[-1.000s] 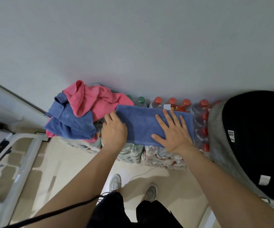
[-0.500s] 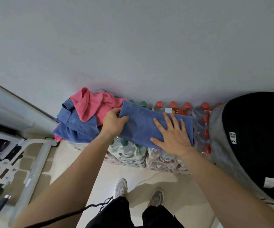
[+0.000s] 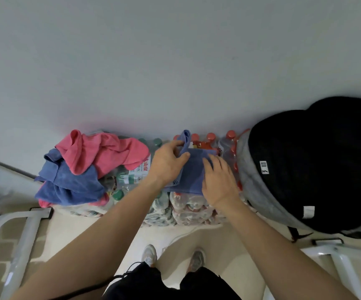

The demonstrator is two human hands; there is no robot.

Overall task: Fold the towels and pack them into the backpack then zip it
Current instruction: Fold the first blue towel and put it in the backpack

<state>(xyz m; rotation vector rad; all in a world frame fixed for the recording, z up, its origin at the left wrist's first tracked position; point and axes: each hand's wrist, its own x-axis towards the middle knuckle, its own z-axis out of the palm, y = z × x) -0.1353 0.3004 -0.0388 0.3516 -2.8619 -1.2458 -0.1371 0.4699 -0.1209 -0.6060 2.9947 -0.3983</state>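
Left hand (image 3: 168,164): pinches the raised end of the blue towel (image 3: 193,172).
Right hand (image 3: 218,184): unclenched, fingers laid flat on the towel.
Blue towel: soft terry, likely light and limp. Lies half folded on shrink-wrapped bottle packs (image 3: 186,211). Best taken by corners or hem.
Left: towel pile (image 3: 93,161), pink and blue, crumpled.
Right: black backpack (image 3: 316,169), matte fabric, grey edge, seemingly open.

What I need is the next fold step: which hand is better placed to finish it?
Left. The left hand pinches the raised end of the blue towel and could carry it over; the right hand lies flat on the towel, holding it down.
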